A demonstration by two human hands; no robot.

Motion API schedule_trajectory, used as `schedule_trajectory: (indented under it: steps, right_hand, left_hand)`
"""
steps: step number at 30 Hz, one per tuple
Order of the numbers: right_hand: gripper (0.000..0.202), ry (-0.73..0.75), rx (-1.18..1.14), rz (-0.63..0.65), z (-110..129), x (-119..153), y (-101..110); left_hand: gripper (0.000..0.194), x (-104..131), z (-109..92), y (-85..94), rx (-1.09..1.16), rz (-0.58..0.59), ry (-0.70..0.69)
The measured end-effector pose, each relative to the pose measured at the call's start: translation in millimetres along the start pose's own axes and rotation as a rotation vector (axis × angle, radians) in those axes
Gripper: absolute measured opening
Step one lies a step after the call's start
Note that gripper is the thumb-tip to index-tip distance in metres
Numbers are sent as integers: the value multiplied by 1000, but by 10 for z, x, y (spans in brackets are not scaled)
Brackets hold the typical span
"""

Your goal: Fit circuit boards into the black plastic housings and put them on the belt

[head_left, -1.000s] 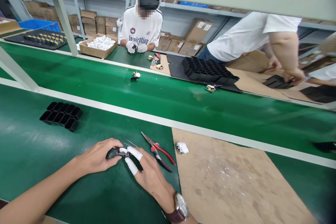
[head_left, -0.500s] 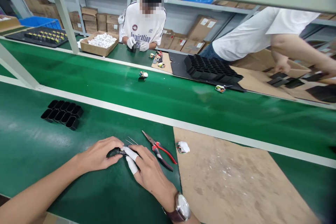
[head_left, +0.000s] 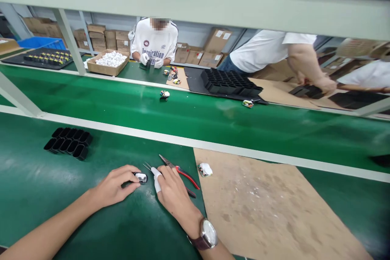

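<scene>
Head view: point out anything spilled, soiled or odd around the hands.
The brown board, to the right of the right hand, looks dirty: dark smudges and scattered white specks mark its surface. Nothing else nearby stands out.

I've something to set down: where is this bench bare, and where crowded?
Bare green tabletop shows between the black cups and the left forearm, and between it and the right forearm. The cardboard sheet is mostly bare right of the white-wrapped part. It's crowded around the right hand: pliers and metal prongs.
</scene>
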State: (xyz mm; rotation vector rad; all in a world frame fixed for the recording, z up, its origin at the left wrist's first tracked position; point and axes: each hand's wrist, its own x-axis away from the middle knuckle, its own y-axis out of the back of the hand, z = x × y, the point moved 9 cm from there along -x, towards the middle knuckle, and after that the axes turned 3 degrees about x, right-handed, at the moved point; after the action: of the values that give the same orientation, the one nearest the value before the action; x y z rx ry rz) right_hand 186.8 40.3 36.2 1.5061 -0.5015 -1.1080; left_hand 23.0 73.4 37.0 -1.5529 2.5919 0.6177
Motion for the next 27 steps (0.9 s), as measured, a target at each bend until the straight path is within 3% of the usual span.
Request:
schedule_trajectory:
  steps: [4, 8, 14, 27]
  right_hand:
    - [44, -24, 40, -49, -33, 25, 0]
    - [38, -16, 72, -79, -48, 37, -19]
    - [29, -36, 90, -120, -70, 40, -84]
    - [26, -37, 91, -36, -57, 37, -39]
  left_hand:
    - [24, -27, 357, 167, 618, -284, 380]
    - [26, -16, 514, 251, 941, -464, 524]
    - [10, 31, 654, 284, 1028, -583, 577]
    - [7, 35, 660, 309, 1030, -605, 582]
